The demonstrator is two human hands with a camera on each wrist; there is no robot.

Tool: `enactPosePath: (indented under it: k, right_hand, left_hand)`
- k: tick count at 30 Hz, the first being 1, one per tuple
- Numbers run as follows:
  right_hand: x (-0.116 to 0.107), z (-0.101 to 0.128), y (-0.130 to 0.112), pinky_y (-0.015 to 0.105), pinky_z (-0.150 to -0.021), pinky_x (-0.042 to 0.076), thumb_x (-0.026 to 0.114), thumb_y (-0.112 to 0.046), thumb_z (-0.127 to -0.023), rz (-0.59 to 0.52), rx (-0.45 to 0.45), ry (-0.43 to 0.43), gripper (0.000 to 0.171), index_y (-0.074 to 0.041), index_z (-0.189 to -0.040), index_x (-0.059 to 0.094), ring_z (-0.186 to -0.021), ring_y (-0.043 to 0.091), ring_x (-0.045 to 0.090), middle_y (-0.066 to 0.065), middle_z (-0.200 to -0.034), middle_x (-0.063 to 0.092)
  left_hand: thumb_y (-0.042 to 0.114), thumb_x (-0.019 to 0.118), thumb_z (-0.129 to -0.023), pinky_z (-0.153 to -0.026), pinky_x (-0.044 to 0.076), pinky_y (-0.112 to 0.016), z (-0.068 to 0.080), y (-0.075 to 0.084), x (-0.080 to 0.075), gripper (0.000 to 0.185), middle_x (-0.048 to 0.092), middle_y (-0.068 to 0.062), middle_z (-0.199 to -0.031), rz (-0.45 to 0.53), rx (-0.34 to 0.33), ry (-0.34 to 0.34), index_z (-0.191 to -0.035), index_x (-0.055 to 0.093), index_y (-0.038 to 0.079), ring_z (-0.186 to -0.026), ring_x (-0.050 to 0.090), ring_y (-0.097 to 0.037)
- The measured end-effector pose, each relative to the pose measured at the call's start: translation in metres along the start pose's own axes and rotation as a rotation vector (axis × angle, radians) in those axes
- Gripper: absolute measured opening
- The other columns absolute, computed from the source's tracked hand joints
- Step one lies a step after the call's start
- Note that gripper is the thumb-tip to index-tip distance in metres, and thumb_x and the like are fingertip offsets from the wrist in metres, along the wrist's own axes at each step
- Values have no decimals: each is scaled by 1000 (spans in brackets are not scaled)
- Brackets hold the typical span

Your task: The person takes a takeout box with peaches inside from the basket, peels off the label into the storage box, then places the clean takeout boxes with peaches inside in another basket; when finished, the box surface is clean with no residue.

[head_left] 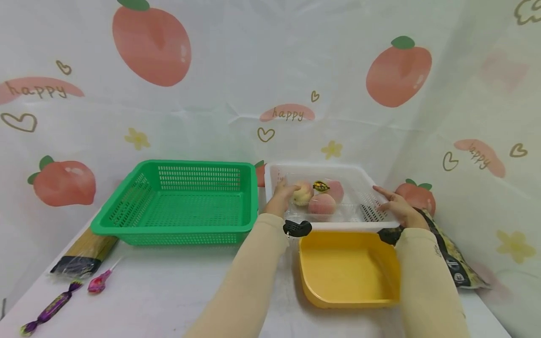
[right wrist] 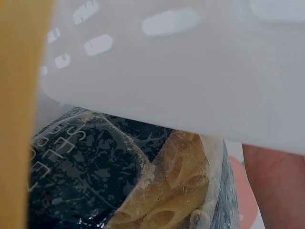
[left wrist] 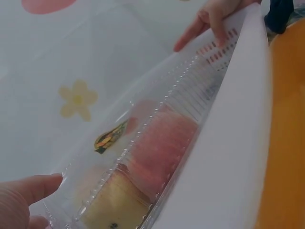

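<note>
Head view overhead; wrist views close

Perforated white plastic basket (head_left: 363, 180), glossy

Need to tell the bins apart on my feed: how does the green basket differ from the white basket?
The green basket holds nothing visible; the white basket holds a clear pack of peaches. No hand is at the green one; the left hand and right hand are at the white one's sides. Both are slotted plastic.
</note>
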State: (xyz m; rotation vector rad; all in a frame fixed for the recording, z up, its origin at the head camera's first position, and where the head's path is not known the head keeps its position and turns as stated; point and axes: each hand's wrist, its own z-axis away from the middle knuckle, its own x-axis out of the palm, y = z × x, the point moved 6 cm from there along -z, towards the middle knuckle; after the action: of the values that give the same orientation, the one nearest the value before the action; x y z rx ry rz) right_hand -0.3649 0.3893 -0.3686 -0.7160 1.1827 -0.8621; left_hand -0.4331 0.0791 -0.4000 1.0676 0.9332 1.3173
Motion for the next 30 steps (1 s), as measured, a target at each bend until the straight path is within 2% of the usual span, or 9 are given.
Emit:
enactPosePath:
  k: [5,7,10,13,18,26,28,29,30]
  right_hand:
    - [0,1,1,46,-94,49,52,-3,-90,7,5,12,75,-18,-149,9,-117,34,42,30,-149,19]
    - [0,1,1,47,-93,49,52,-2,-89,3,6,19,75,-18,-149,10,-117,34,42,30,-149,19]
    - [1,1,1,45,-93,50,53,-3,-90,2,5,24,75,-18,-149,10,-118,35,41,29,-150,18]
    - [0,1,2,44,-92,50,52,-3,-90,6,9,25,75,-19,-149,10,-119,35,40,29,-150,17]
    - [0,-1,0,45,-93,49,53,-2,-90,12,-6,24,74,-18,-149,11,-119,35,41,29,-150,19]
    - [0,-2,1,52,-97,44,54,-2,-90,-10,-1,33,74,-18,-149,13,-118,35,42,28,-149,21]
    - [0,-1,0,52,-98,44,54,-2,-89,-2,-3,33,74,-17,-149,13,-118,34,42,28,-149,21]
    - [0,-1,0,52,-98,44,54,-2,-89,4,-4,33,74,-17,-149,13,-118,34,42,28,-149,21]
    - [0,-1,0,51,-98,44,54,-2,-89,8,-4,33,74,-17,-149,13,-118,34,42,28,-149,21]
  left_hand:
    - [23,71,-81,-109,28,-56,-100,-55,8,95,3,-3,-159,-56,-32,30,-151,7,27,-144,12,-31]
    - [22,72,-80,-108,30,-56,-119,-66,10,98,6,-6,-158,-63,-55,52,-151,5,26,-143,16,-32]
    - [22,76,-77,-105,32,-58,-121,-69,11,108,5,-8,-158,-28,-65,66,-150,-3,30,-141,18,-35]
    - [22,78,-74,-106,30,-58,-114,-68,10,118,2,-9,-158,-1,-84,59,-148,-13,32,-141,17,-38]
    - [23,80,-72,-102,35,-59,-117,-69,11,123,-1,-10,-158,-36,-99,28,-147,-16,35,-142,14,-37]
    - [16,81,-71,-89,39,-70,-165,-93,19,124,-7,-7,-158,-51,-118,5,-144,-16,42,-143,4,-37]
    - [14,79,-73,-89,41,-66,-155,-88,18,119,-6,-7,-158,-65,-122,11,-146,-12,39,-143,3,-36]
    - [12,78,-75,-83,48,-59,-142,-81,17,116,-4,-5,-158,-61,-132,12,-147,-9,39,-140,23,-33]
    - [10,74,-79,-78,53,-47,-115,-67,15,109,-1,-6,-159,-63,-136,12,-149,-6,35,-127,43,-28]
